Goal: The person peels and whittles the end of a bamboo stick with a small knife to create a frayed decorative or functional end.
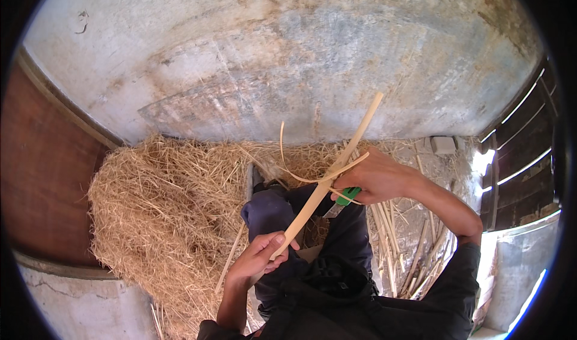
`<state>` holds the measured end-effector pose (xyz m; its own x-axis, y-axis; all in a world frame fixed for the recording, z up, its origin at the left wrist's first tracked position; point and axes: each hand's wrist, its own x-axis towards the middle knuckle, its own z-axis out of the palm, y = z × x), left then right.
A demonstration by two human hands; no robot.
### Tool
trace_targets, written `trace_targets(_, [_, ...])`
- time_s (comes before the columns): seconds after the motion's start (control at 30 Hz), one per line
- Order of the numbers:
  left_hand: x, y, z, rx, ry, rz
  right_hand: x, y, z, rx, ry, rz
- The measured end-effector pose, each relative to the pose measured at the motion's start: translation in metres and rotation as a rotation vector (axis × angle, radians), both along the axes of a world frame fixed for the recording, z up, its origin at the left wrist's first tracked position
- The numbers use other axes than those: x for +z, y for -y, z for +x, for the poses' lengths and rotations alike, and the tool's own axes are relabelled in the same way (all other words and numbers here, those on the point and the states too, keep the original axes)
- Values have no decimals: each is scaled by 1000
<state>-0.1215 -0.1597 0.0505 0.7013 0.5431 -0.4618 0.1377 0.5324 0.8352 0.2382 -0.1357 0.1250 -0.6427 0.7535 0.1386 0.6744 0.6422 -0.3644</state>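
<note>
A long pale bamboo strip (311, 205) slants up and away in front of my lap. My left hand (260, 257) is closed round its near end, thumb on top. Further up the strip, my right hand (375, 176) is closed on a green-handled knife (348, 196); a grey metal part shows below the handle, and my fingers hide the rest. Thin curled shavings (294, 175) stand out from the strip beside my right hand. Whether the knife's edge touches the strip, I cannot tell.
A big heap of straw-like shavings (162, 202) lies to the left. More cut strips (415, 262) lie on the floor at right. A stained wall (288, 57) stands ahead, with a brown panel (48, 165) at left and a small block (443, 145) by the wall.
</note>
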Motion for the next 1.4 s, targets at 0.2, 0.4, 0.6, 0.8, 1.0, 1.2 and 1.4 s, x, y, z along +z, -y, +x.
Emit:
trace_targets(0.2, [0, -1, 1, 36, -30, 7, 21, 2, -2, -88, 166, -91])
trace_targets(0.4, [-20, -7, -11, 67, -5, -17, 43, -2, 25, -163, 114, -149])
trace_targets(0.6, [-29, -15, -15, 128, -2, -53, 67, -18, 65, -424, 128, -243])
trace_targets(0.8, [-42, -31, -10, 267, 186, -108, 21, -13, 84, -601, -317, -33])
trace_targets(1.0, [-54, -53, 7, 12, 644, -440, -61, 22, 23, -708, -599, -148])
trace_targets(1.2, [-63, -41, 33, -165, 714, -584, -83, 19, -44, -614, -918, 233])
trace_targets(1.4, [-66, -26, 38, -162, 583, -516, -40, 3, -52, -556, -535, 556])
